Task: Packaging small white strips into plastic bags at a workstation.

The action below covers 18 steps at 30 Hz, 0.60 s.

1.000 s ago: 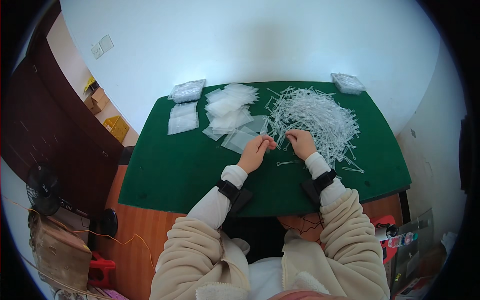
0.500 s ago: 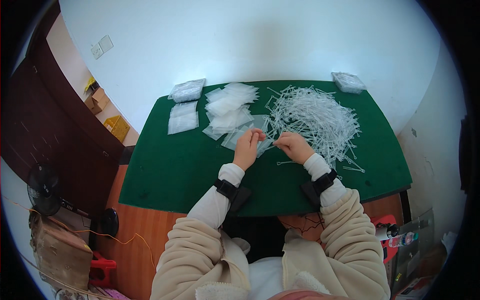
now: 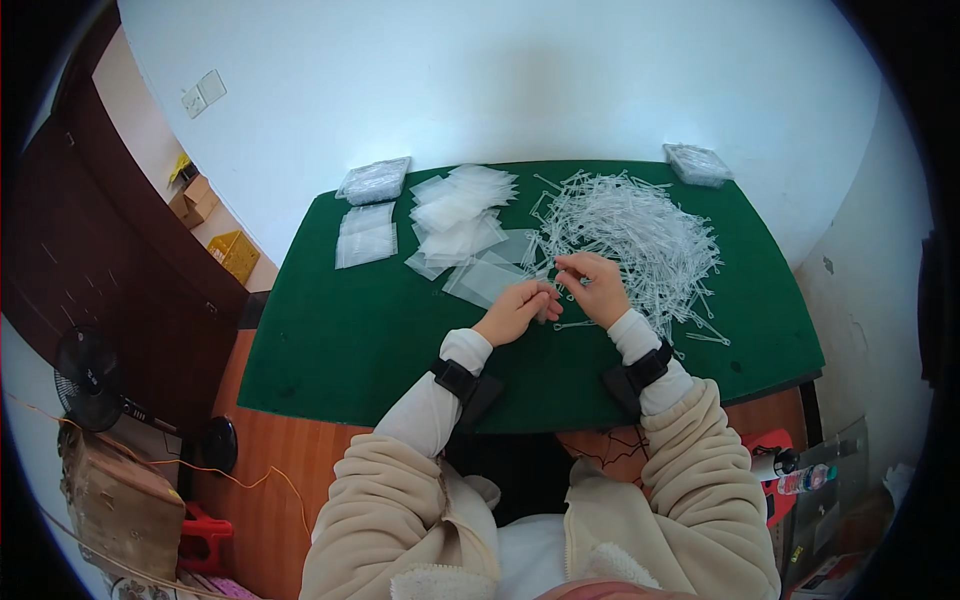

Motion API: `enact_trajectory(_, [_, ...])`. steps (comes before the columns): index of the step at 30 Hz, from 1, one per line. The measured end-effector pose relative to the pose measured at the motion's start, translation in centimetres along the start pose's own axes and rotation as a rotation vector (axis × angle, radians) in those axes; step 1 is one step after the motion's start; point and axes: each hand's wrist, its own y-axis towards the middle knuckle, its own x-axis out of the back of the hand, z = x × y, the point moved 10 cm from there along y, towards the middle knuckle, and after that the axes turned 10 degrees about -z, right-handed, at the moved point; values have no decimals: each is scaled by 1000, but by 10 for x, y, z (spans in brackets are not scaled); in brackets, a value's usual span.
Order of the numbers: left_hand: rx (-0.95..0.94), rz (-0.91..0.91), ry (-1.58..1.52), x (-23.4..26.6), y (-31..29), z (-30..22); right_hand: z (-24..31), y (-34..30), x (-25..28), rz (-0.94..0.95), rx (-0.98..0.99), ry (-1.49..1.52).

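Observation:
My left hand point(image 3: 518, 310) is closed with its fingers curled, just in front of some loose clear plastic bags point(image 3: 482, 282). A bit of something translucent shows at its fingertips, too small to name. My right hand point(image 3: 597, 288) pinches thumb and fingers together at the near left edge of a big heap of thin whitish sticks with looped ends point(image 3: 630, 225). Whatever lies in that pinch is hidden. Between the hands there is a small gap. A larger spread pile of clear zip bags point(image 3: 458, 212) lies beyond my left hand.
A neat stack of bags point(image 3: 366, 240) lies on the green table point(image 3: 330, 340) at left, with a wrapped bundle point(image 3: 376, 182) behind it. Another wrapped bundle point(image 3: 698, 166) sits at the far right corner. A white wall point(image 3: 420, 90) stands behind the table.
My left hand has turned and moved right and nearer to me, uncovering more of the loose bags. My right hand has shifted slightly up, its fingers still pinched.

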Motion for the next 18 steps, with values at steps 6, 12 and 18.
enact_trajectory(6, [-12,115,31,-14,-5,-11,15,-1,1,-9,154,32])
enact_trajectory(12, [-96,119,53,-14,-8,-24,15,-2,-1,21,105,90])
enact_trajectory(18, [-130,127,201,-12,-8,-27,12,-3,-8,104,70,85])
